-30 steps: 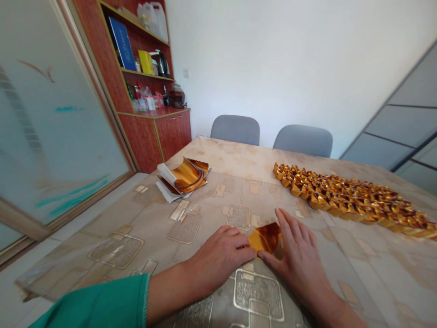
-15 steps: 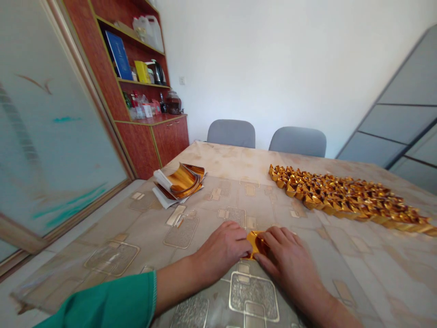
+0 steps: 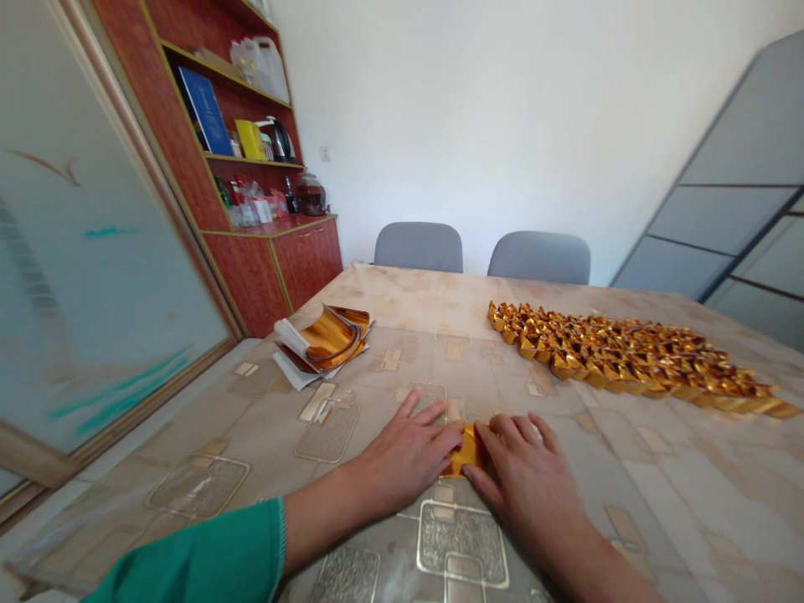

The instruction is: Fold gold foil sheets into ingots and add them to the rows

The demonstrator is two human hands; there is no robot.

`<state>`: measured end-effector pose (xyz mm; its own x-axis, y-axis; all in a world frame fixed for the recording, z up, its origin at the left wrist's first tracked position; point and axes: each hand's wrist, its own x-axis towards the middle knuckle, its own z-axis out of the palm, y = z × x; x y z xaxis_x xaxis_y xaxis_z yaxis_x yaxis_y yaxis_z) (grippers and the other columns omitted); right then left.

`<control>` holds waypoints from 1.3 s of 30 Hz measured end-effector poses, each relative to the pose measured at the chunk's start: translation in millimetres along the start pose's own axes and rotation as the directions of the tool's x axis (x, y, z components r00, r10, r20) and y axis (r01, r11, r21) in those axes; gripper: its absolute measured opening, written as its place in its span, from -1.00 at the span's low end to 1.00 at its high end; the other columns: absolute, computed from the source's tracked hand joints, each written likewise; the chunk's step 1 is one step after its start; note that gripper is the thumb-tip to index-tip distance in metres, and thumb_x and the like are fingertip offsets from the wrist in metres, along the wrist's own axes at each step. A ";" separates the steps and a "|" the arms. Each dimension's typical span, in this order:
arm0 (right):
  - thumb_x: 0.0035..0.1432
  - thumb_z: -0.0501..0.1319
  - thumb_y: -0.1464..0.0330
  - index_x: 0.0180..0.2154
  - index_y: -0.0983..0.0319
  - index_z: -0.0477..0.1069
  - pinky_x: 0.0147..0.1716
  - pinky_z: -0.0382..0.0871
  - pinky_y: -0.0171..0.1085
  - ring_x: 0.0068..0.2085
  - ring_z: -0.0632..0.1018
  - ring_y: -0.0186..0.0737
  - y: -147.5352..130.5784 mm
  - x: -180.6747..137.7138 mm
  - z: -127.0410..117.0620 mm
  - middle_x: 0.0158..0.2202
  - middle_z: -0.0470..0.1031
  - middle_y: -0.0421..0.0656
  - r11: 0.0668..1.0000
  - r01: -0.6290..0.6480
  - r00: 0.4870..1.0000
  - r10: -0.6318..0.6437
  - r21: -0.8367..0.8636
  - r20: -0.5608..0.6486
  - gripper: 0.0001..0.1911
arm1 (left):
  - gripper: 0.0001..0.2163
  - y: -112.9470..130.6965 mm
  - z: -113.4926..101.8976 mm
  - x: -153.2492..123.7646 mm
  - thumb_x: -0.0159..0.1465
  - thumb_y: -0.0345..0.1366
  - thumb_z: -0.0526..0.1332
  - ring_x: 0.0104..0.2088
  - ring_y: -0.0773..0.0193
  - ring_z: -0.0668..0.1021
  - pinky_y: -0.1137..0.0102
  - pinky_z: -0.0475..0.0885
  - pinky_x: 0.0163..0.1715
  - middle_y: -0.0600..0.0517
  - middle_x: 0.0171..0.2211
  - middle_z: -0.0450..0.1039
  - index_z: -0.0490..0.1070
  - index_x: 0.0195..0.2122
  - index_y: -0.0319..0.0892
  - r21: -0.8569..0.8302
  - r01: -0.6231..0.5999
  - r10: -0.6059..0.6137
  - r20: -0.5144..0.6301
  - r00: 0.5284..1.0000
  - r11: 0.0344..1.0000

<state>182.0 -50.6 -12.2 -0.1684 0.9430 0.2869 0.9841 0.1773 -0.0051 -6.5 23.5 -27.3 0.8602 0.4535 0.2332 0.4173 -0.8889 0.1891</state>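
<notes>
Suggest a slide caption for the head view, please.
Left hand and right hand touching gold paper on the table, folded gold pieces to the right.

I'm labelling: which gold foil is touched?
The small gold foil piece between left hand and right hand; curled gold sheets and folded gold pieces lie untouched.

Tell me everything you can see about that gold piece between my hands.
The gold piece is shiny, like foil or metallic paper, darker toward the right. It sits on the patterned tablecloth between the left hand and the right hand; both touch it and cover its sides, so its full outline is hidden.
</notes>
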 end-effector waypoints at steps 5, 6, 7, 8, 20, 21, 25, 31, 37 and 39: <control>0.11 0.32 0.12 -0.15 0.25 0.55 0.10 0.19 0.20 -0.10 0.51 0.16 1.0 -3.7 0.8 -0.15 0.57 0.03 0.998 -0.036 0.998 0.033 -0.058 -0.052 -0.63 | -0.66 -1.8 -5.0 -1.4 0.37 -0.29 0.16 0.31 -0.02 0.26 -0.22 -0.12 0.29 -0.03 0.17 0.43 0.27 0.17 -0.11 -0.031 0.041 -0.040 0.026 0.999 0.999; 0.11 0.32 0.12 -0.15 0.24 0.55 0.10 0.19 0.20 -0.10 0.51 0.16 1.2 -4.1 1.4 -0.16 0.56 0.03 0.998 -0.032 0.998 0.029 -0.060 -0.050 -0.63 | -0.65 -2.4 -5.7 -1.7 0.37 -0.28 0.16 0.31 -0.02 0.25 -0.22 -0.12 0.29 -0.02 0.18 0.42 0.26 0.17 -0.10 -0.043 0.044 -0.043 0.029 0.999 0.998; 0.11 0.32 0.12 -0.14 0.23 0.55 0.10 0.19 0.20 -0.11 0.52 0.16 1.3 -4.5 2.1 -0.16 0.56 0.03 0.998 -0.029 0.999 0.027 -0.061 -0.046 -0.63 | -0.65 -3.0 -6.4 -1.9 0.37 -0.27 0.17 0.32 -0.02 0.24 -0.23 -0.13 0.29 -0.02 0.19 0.41 0.26 0.17 -0.08 -0.058 0.047 -0.045 0.034 0.998 0.997; 0.11 0.31 0.11 -0.13 0.23 0.54 0.10 0.19 0.20 -0.11 0.52 0.15 1.4 -4.9 2.9 -0.16 0.56 0.02 0.998 -0.028 0.999 0.026 -0.062 -0.043 -0.63 | -0.65 -3.6 -6.9 -2.0 0.37 -0.26 0.17 0.32 -0.03 0.23 -0.23 -0.14 0.29 -0.01 0.20 0.40 0.26 0.17 -0.07 -0.074 0.051 -0.048 0.041 0.998 0.996; 0.02 0.40 0.29 -0.12 0.15 0.52 -0.15 0.37 0.02 -0.15 0.48 0.09 16.3 -3.5 7.3 -0.21 0.50 -0.05 0.990 -0.062 0.998 0.061 0.129 0.012 -0.67 | -0.62 -6.8 -7.8 -3.1 0.38 -0.19 0.16 0.34 -0.08 0.18 -0.25 -0.21 0.28 -0.03 0.21 0.39 0.25 0.22 0.00 -0.165 0.081 -0.068 0.084 0.994 0.983; 0.02 0.40 0.31 -0.12 0.15 0.52 -0.15 0.36 0.01 -0.15 0.48 0.09 17.7 -2.4 7.2 -0.21 0.49 -0.05 0.988 -0.065 0.998 0.062 0.141 0.019 -0.67 | -0.62 -6.6 -8.1 -3.1 0.38 -0.20 0.16 0.34 -0.08 0.18 -0.25 -0.21 0.28 -0.02 0.21 0.39 0.26 0.21 0.00 -0.170 0.078 -0.064 0.084 0.994 0.982; -0.05 0.44 0.30 -0.22 0.18 0.53 -0.17 0.34 -0.03 -0.18 0.47 0.04 20.3 8.7 2.1 -0.25 0.49 -0.07 0.984 -0.065 0.996 0.054 0.168 0.068 -0.71 | -0.61 -5.9 -9.1 -2.9 0.38 -0.20 0.16 0.35 -0.04 0.16 -0.26 -0.19 0.28 -0.04 0.26 0.32 0.24 0.23 0.01 -0.161 0.047 -0.037 0.066 0.997 0.986; -0.07 0.46 0.25 -0.33 0.18 0.52 -0.21 0.31 -0.14 -0.22 0.47 -0.06 23.0 34.7 -2.0 -0.28 0.51 -0.13 0.946 0.057 0.984 -0.107 0.320 0.141 -0.75 | -0.52 -3.7 -11.4 -3.4 0.37 -0.20 0.17 0.35 -0.08 0.17 -0.29 -0.04 0.24 -0.15 0.32 0.19 0.14 0.29 -0.06 -0.095 0.062 -0.058 0.051 0.997 0.994; 0.26 0.13 0.44 -0.43 0.22 0.48 -0.30 0.29 -0.26 -0.31 0.48 -0.19 30.9 36.7 6.8 -0.40 0.50 -0.17 0.854 -0.016 0.983 -0.081 0.520 0.163 -0.77 | -0.59 -2.4 -12.6 -4.1 0.37 -0.23 0.18 0.34 0.00 0.20 -0.25 -0.08 0.27 -0.13 0.29 0.26 0.22 0.23 -0.09 -0.104 0.064 -0.062 0.026 0.998 0.992; 0.12 0.20 0.51 -0.30 0.23 0.48 -0.32 0.27 -0.26 -0.32 0.48 -0.18 34.5 34.3 9.6 -0.38 0.51 -0.17 0.860 -0.053 0.986 -0.036 0.508 0.165 -0.88 | -0.60 -2.6 -12.4 -4.0 0.36 -0.24 0.19 0.34 0.00 0.20 -0.25 -0.09 0.27 -0.12 0.29 0.26 0.23 0.21 -0.09 -0.108 0.068 -0.066 0.023 0.998 0.992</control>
<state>209.6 -9.4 -11.7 -0.2108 0.9695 0.1252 0.8266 0.2451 -0.5066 -14.7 24.8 -16.9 0.8374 0.5093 0.1981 0.4408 -0.8438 0.3062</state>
